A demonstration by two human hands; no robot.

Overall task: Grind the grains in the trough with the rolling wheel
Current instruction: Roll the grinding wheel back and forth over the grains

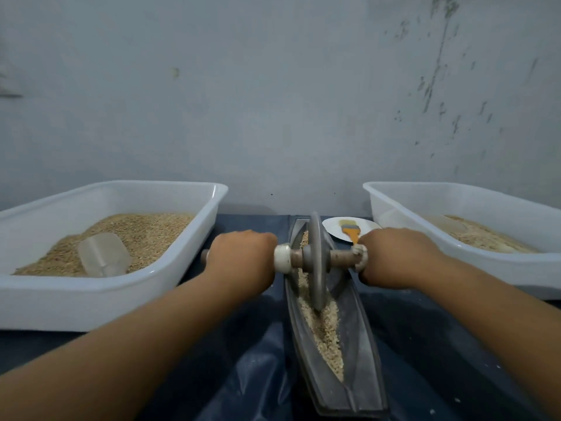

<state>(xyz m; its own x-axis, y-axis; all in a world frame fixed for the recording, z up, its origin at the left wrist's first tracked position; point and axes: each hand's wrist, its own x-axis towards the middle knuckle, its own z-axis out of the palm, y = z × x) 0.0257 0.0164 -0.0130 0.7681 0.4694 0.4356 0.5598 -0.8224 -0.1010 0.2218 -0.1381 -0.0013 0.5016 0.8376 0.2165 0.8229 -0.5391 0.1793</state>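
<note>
Two hands roll a grinding wheel through grain in a trough.
Left hand (243,256) and right hand (394,256) each wrap the axle (340,256); rolling wheel (315,262) sits mid-trough (361,344), lower centre, on the grains (321,326). Grinding underway; next, push forward evenly.

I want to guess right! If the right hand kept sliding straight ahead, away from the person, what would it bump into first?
Probably the orange-handled brush on the small white plate, which lie just beyond the right hand gripping the wheel's axle. Depth is hard to judge; the hand might pass above them toward the wall.
</note>
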